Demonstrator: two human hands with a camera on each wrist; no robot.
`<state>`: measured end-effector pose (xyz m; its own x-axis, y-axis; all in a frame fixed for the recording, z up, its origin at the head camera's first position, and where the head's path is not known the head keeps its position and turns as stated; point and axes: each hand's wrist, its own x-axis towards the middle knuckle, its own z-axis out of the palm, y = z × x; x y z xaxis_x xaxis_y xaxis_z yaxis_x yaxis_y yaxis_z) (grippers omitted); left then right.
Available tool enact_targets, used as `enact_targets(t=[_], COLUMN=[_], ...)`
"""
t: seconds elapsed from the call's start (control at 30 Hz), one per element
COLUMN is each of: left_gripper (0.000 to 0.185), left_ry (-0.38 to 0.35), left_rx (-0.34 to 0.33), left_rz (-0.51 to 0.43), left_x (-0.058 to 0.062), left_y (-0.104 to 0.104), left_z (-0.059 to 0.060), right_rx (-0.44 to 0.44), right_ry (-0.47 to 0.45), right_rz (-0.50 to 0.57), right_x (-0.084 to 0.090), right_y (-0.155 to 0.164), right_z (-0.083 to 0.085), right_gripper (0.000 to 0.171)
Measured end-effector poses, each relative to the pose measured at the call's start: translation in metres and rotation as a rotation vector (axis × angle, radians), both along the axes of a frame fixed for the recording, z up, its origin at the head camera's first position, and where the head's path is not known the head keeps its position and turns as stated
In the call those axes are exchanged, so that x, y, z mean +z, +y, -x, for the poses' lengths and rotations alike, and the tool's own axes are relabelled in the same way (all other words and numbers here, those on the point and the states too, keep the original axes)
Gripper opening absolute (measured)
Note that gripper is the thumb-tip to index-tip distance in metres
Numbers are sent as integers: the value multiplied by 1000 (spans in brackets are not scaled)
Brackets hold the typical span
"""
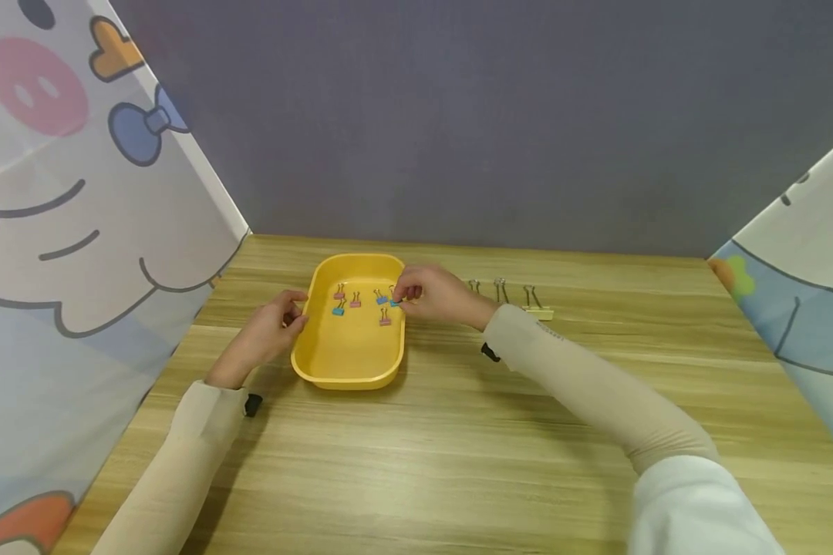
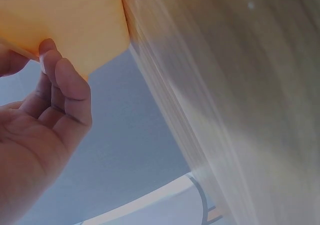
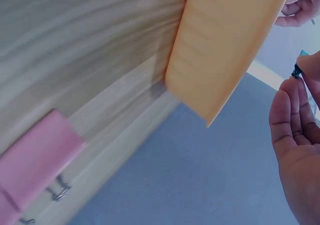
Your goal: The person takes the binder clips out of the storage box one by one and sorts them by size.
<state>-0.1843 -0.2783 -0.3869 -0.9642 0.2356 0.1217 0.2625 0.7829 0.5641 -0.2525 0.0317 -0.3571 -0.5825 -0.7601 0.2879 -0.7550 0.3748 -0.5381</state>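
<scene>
A yellow oblong tray (image 1: pixel 347 362) sits on the wooden table and holds several small pink and blue binder clips (image 1: pixel 355 301). My left hand (image 1: pixel 295 312) grips the tray's left rim, with curled fingers (image 2: pixel 55 70) against the yellow wall (image 2: pixel 65 20). My right hand (image 1: pixel 401 297) reaches over the tray's right rim and pinches a small blue binder clip (image 1: pixel 394 302). In the right wrist view that blue clip (image 3: pixel 299 69) shows at the fingertips (image 3: pixel 287 105), beside the tray's outer wall (image 3: pixel 225 50).
Larger binder clips lie on the table right of the tray, one of them pale yellow (image 1: pixel 538 311). A big pink clip (image 3: pixel 35 160) lies near the tray wall. Cartoon-printed panels (image 1: pixel 76 231) close both sides, and a grey wall (image 1: pixel 458 116) stands behind.
</scene>
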Motion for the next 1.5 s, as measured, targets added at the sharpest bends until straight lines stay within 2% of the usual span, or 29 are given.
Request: enact_targets(t=[0.17, 0.53, 0.87, 1.03, 1.5], left_gripper=[36, 36, 35, 36, 36], left_ry=[-9, -10, 0, -4, -5], left_rx=[-1, 1, -7, -8, -9], left_rz=[-5, 0, 4, 2, -4], left_x=[0, 0, 1, 2, 1], left_y=[-1, -1, -1, -1, -1], left_z=[-1, 0, 1, 0, 0], right_rx=[-18, 3, -27, -40, -38], right_ry=[-1, -12, -49, -73, -138], right_rz=[29, -77, -153, -165, -230], right_x=[-5, -36, -58, -61, -60], right_y=[19, 50, 67, 70, 62], right_z=[-5, -16, -26, -30, -26], right_gripper=[7, 7, 8, 10, 10])
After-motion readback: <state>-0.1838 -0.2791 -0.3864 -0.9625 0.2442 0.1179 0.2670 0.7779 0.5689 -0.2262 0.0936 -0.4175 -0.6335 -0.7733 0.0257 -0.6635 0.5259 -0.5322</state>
